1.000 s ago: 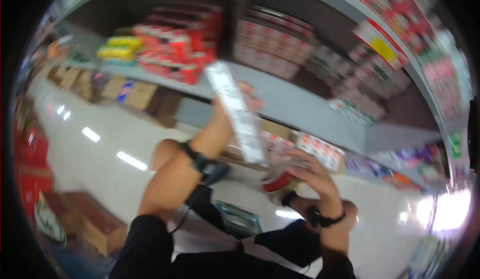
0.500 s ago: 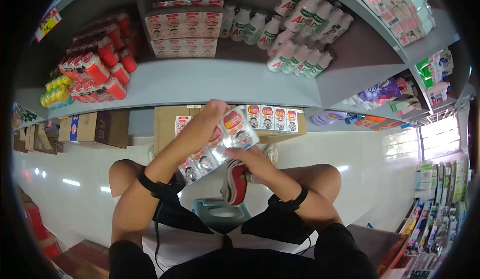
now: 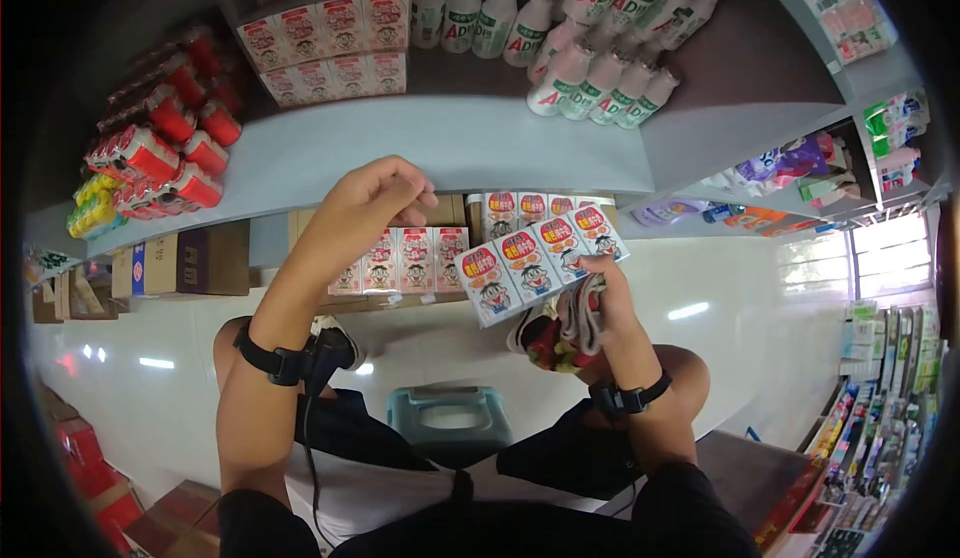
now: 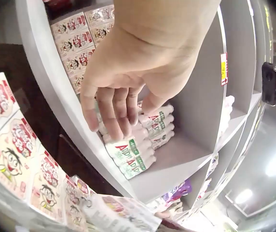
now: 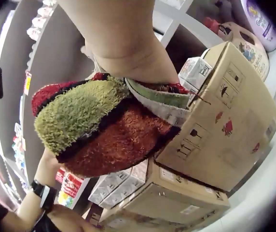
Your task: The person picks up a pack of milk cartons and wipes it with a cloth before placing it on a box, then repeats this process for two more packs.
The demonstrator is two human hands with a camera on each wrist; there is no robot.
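Observation:
My right hand [image 3: 618, 308] grips a folded shaggy cloth [image 3: 580, 316] in red, green and white, and its thumb lies on the near edge of a shrink-wrapped pack of milk cartons [image 3: 540, 263]. In the right wrist view the cloth [image 5: 104, 125] hangs broad below the wrist and hides the fingers. My left hand [image 3: 385, 198] is raised in front of the shelf edge, its fingers loosely bent and holding nothing. Below it, pink milk cartons [image 3: 415, 263] stand in an open cardboard box. The left wrist view shows the left hand [image 4: 133, 82] with fingers hanging down.
The grey shelf [image 3: 480, 148] bears stacked pink carton packs [image 3: 335, 43], white bottles [image 3: 600, 78] and red can packs [image 3: 170, 158]. Cardboard boxes [image 5: 225, 116] stand below it. A teal plastic stool [image 3: 450, 418] is between the person's legs. Red boxes [image 3: 95, 468] lie at left.
The left hand has let go of the carton pack and moved up and left of it. The pack has shifted right with the right hand, its printed fronts now facing up.

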